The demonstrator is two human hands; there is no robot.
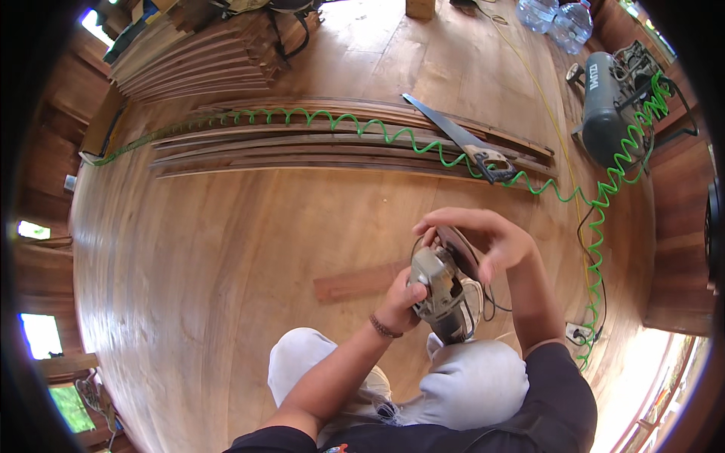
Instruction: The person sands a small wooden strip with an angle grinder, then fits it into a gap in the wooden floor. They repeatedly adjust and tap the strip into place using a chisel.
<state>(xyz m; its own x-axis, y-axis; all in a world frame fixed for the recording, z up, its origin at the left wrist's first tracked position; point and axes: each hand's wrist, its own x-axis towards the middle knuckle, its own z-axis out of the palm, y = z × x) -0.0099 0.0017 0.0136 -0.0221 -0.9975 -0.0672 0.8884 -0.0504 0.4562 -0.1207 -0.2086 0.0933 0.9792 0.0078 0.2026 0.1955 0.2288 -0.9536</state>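
Head view: a person sits or crouches low on a wooden floor (226, 257), both hands at right of centre in the frame.
Angle grinder (432, 291): held up right of centre, its disc end toward the top of the frame, its lower end at the pale-trousered knee (479, 381); whether it rests there is unclear.
Left hand (404, 300): wrapped around the grinder's near side, holding it.
Right hand (498, 238): arched around the reddish-brown disc (462, 253), fingers over its top, thumb at its right; whether it pinches the disc cannot be told.
Reddish board (351, 285): flat on the floor, just left of the grinder.
Handsaw (461, 140): upper right of centre, lying across the long planks (302, 149).
Step in hand: seemingly checking, fitting or turning the disc by hand.
Next move: probably calls for a firm left grip and no power while fingers are on the disc.
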